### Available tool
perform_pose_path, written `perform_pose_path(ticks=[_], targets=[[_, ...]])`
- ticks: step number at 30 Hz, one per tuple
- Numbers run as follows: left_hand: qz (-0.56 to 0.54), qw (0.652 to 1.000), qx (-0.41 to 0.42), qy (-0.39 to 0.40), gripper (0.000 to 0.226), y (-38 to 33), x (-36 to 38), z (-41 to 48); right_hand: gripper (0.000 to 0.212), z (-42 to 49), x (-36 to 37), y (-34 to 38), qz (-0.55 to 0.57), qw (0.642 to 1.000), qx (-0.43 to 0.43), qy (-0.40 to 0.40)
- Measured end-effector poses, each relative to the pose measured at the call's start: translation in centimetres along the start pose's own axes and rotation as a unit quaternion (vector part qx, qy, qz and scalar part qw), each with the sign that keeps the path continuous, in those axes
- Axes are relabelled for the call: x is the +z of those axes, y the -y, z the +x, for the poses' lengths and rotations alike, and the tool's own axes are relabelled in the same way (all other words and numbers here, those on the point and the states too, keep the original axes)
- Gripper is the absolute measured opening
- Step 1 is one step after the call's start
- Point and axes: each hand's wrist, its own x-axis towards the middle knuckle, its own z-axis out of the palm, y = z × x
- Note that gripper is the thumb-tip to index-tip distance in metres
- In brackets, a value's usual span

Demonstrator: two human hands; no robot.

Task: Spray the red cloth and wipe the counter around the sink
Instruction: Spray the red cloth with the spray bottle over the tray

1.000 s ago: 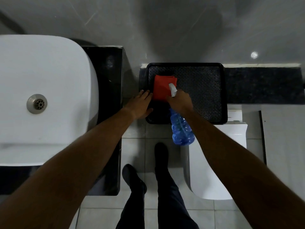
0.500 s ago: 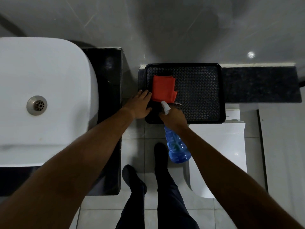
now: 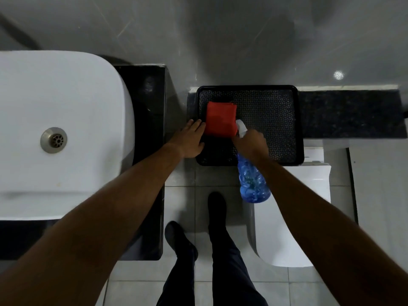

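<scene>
Right hand advanced the ribbed blue spray bottle to the folded red cloth.

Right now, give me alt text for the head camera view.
The right hand aims a blue spray bottle at a folded red cloth lying in a black tray, while the left hand rests on the tray's edge. A white sink sits to the left.
</scene>
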Motion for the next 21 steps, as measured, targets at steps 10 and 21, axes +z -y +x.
perform_pose_path(ticks=[10,21], targets=[[-0.008,1.0,0.001,-0.002,0.076,-0.8,-0.4,0.5,0.051,-0.4,0.7,1.4,-0.107,0.988,-0.075,0.085],[-0.1,0.994,-0.015,-0.03,0.072,-1.9,-0.8,1.6,0.033,-0.6,0.2,-1.7,-0.076,0.996,-0.041,0.026]])
